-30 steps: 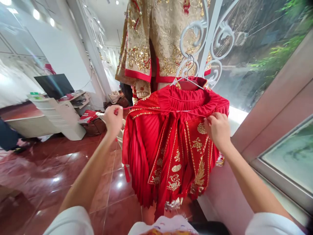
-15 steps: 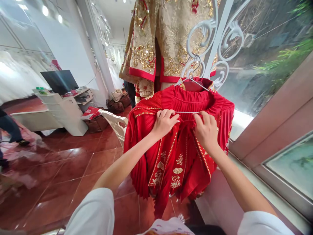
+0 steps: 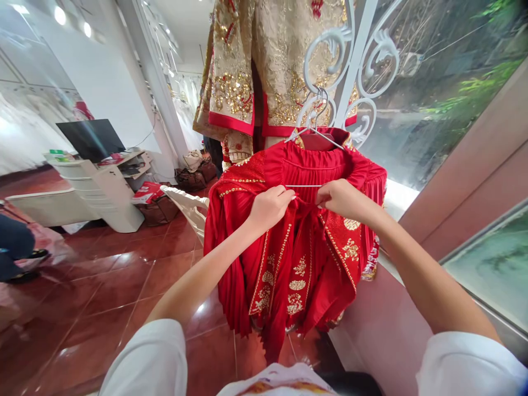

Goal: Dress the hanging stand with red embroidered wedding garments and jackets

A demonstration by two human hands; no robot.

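Note:
A red pleated skirt [image 3: 297,286] with gold embroidery and beaded edges hangs in front of me, its gathered waist at the top. Above it shows the hook of a metal hanger [image 3: 318,110]. A thin white rod [image 3: 303,186] runs level across the waist between my hands. My left hand [image 3: 270,208] is closed at the rod's left end, fingertips pinching red cloth. At the right end, my right hand [image 3: 340,197] is closed too, knuckles turned up, its fingers curled in against the red cloth. The fingertips of that hand are partly hidden.
Behind hangs a gold embroidered jacket [image 3: 284,66] beside a white scrollwork frame [image 3: 330,55] and a window [image 3: 412,99]. A white chair [image 3: 187,206] stands left of the skirt. Farther left are a desk [image 3: 103,192] with a monitor [image 3: 91,138], bags, and a person's leg [image 3: 16,242].
My right hand has turned over at the wrist and drawn slightly inward, its forearm swinging outward. My left hand stays at the waist. The view has shifted slightly.

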